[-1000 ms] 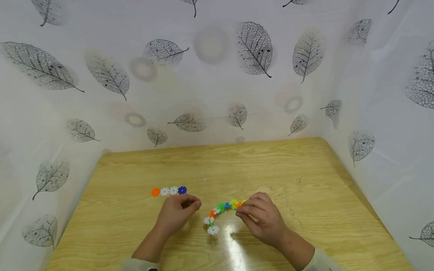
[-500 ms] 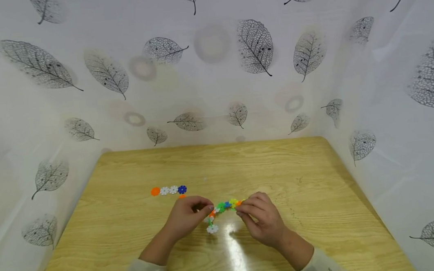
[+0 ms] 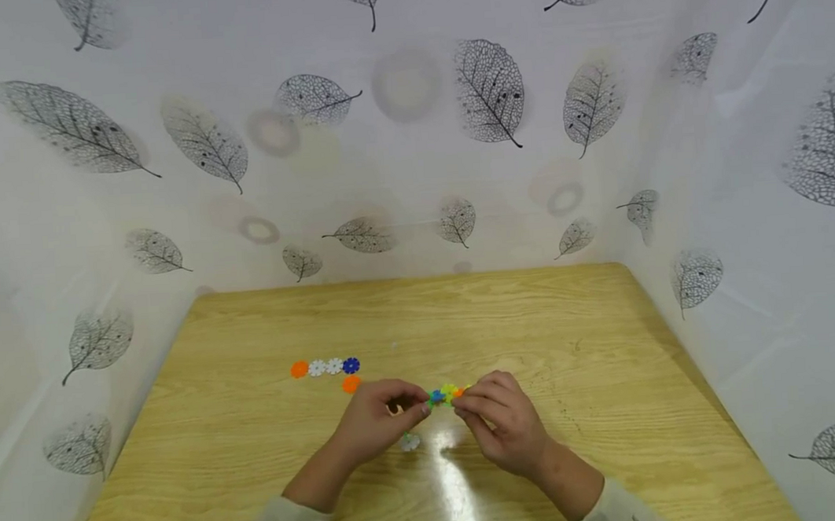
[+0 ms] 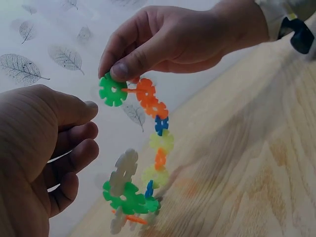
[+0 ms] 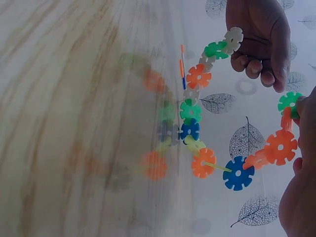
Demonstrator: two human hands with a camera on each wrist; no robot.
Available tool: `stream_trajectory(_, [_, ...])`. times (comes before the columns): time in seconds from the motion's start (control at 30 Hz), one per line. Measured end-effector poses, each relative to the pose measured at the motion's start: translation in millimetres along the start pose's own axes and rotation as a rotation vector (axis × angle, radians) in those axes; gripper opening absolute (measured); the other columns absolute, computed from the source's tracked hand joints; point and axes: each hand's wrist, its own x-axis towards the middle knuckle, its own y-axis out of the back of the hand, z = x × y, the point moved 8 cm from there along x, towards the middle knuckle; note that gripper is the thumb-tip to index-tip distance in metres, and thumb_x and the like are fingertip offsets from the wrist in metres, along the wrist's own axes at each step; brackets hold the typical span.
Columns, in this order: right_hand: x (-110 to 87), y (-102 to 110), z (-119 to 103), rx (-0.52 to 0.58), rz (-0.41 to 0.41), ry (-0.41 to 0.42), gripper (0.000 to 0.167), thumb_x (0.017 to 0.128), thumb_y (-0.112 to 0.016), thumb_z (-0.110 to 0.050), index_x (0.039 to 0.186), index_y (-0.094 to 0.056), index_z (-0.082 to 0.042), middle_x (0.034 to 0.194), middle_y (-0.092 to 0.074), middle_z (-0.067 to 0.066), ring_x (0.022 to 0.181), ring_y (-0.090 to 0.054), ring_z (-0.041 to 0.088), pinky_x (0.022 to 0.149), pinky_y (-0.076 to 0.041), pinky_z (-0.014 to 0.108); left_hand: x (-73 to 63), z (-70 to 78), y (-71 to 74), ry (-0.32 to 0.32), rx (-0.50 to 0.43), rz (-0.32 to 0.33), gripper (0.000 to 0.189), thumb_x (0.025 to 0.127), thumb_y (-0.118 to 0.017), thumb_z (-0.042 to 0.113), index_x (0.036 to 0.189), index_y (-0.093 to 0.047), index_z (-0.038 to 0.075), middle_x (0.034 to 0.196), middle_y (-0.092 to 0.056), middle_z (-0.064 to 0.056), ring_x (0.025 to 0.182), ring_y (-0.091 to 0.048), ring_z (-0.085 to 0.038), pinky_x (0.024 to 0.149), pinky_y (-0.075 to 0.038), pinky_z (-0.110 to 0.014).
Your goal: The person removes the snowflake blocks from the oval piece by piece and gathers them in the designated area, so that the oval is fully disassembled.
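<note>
My right hand (image 3: 507,421) pinches a green snowflake disc (image 4: 113,90) at one end of a curved chain of interlocking plastic snowflake discs. The chain hangs in an arc of orange, blue (image 5: 238,173), yellow, green and white discs, its lower part close over the table. Holding nothing, my left hand (image 3: 383,420) hovers beside the chain with its thumb and fingers apart, as the left wrist view (image 4: 54,133) shows. In the head view that hand covers part of the chain, while a white end disc (image 3: 410,443) shows below it.
On the wooden table (image 3: 258,458), left of the hands, lies a row of loose discs: an orange one (image 3: 299,369), two white ones (image 3: 317,368) and a dark blue one (image 3: 350,365). Another orange disc (image 3: 351,384) sits just below the blue. Leaf-printed curtains (image 3: 412,158) surround the table.
My left hand has moved right, from beside the loose discs to the chain, uncovering the orange disc below the blue one. My right hand has stayed nearly still with the chain.
</note>
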Motion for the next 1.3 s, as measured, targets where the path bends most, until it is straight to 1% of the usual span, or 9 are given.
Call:
stream_trajectory(0.13, [0.6,0.2,-1.6,0.005,0.0,0.012,0.016,0.1,-0.069,-0.011,0.093,-0.077,0.001,0.089,-0.073,0.007,0.08,-0.061,0.022,0.075,-0.047,0.032,1.1,5.3,-5.1,-0.055,-0.008,-0.009,0.007,0.094,-0.079,0.019,0.099,-0.079,0.014,0.087,-0.073,0.012,0.075,-0.066,-0.009,0.066,-0.053,-0.03])
stream_trajectory(0.2, [1.5,0.7,-2.2,0.006,0.006,0.021,0.016,0.1,-0.07,-0.011,0.093,-0.077,0.001,0.088,-0.073,0.007,0.08,-0.061,0.022,0.074,-0.047,0.032,1.7,7.4,-7.1,-0.069,-0.01,-0.012,0.006,0.094,-0.079,0.018,0.099,-0.079,0.014,0.087,-0.073,0.011,0.075,-0.066,-0.009,0.066,-0.054,-0.03])
stream_trajectory(0.3, [2.8,1.3,-2.9,0.007,0.013,0.03,0.016,0.099,-0.071,-0.012,0.092,-0.077,0.001,0.087,-0.074,0.007,0.079,-0.061,0.022,0.074,-0.047,0.032,2.6,9.8,-9.7,-0.07,-0.011,-0.019,0.007,0.094,-0.079,0.018,0.099,-0.079,0.014,0.088,-0.073,0.012,0.076,-0.066,-0.009,0.066,-0.055,-0.03])
stream_trajectory(0.43, [4.1,0.7,-3.6,0.011,0.016,0.035,0.016,0.099,-0.072,-0.012,0.091,-0.077,0.001,0.087,-0.074,0.006,0.079,-0.061,0.022,0.074,-0.047,0.032,3.3,12.5,-11.5,-0.071,0.0,-0.019,0.005,0.094,-0.079,0.018,0.099,-0.079,0.016,0.088,-0.072,0.013,0.076,-0.065,-0.008,0.066,-0.056,-0.029])
stream_trajectory(0.63, [5.7,-0.8,-6.1,0.016,0.023,0.048,0.016,0.098,-0.072,-0.012,0.09,-0.077,0.001,0.087,-0.074,0.006,0.078,-0.06,0.021,0.073,-0.046,0.031,2.8,15.1,-12.3,-0.086,0.007,-0.005,0.009,0.093,-0.08,0.016,0.098,-0.079,0.024,0.088,-0.072,0.013,0.077,-0.065,-0.008,0.065,-0.056,-0.029])
stream_trajectory(0.8, [6.2,-1.5,-6.9,0.01,0.027,0.048,0.016,0.098,-0.073,-0.013,0.09,-0.077,0.0,0.087,-0.074,0.005,0.078,-0.06,0.021,0.073,-0.046,0.031,2.0,15.8,-12.2,-0.08,0.013,0.006,0.008,0.093,-0.08,0.017,0.097,-0.079,0.024,0.088,-0.071,0.013,0.077,-0.064,-0.008,0.065,-0.055,-0.029])
stream_trajectory(1.07, [0.5,-2.1,-2.8,0.004,0.007,-0.005,0.02,0.095,-0.077,-0.023,0.09,-0.076,-0.003,0.089,-0.074,0.005,0.082,-0.06,0.022,0.079,-0.043,0.033,-0.5,12.4,-11.5,-0.065,0.023,0.009,0.006,0.093,-0.08,0.016,0.096,-0.079,0.021,0.09,-0.072,0.014,0.078,-0.066,-0.009,0.065,-0.055,-0.029])
stream_trajectory(1.17, [-3.4,-2.3,0.0,-0.002,0.001,-0.025,0.025,0.093,-0.08,-0.028,0.093,-0.076,-0.003,0.091,-0.075,0.005,0.084,-0.06,0.022,0.082,-0.041,0.035,-1.6,11.4,-10.9,-0.058,0.025,0.009,0.005,0.093,-0.08,0.016,0.096,-0.079,0.02,0.09,-0.072,0.014,0.078,-0.066,-0.009,0.065,-0.055,-0.029])
stream_trajectory(1.3, [-8.3,-3.6,4.7,-0.026,-0.022,-0.056,0.032,0.09,-0.083,-0.033,0.1,-0.077,-0.003,0.097,-0.075,0.006,0.088,-0.06,0.024,0.085,-0.04,0.037,-2.4,11.0,-9.9,-0.048,0.025,0.008,0.009,0.093,-0.079,0.014,0.095,-0.078,0.022,0.09,-0.072,0.013,0.077,-0.066,-0.009,0.065,-0.055,-0.03])
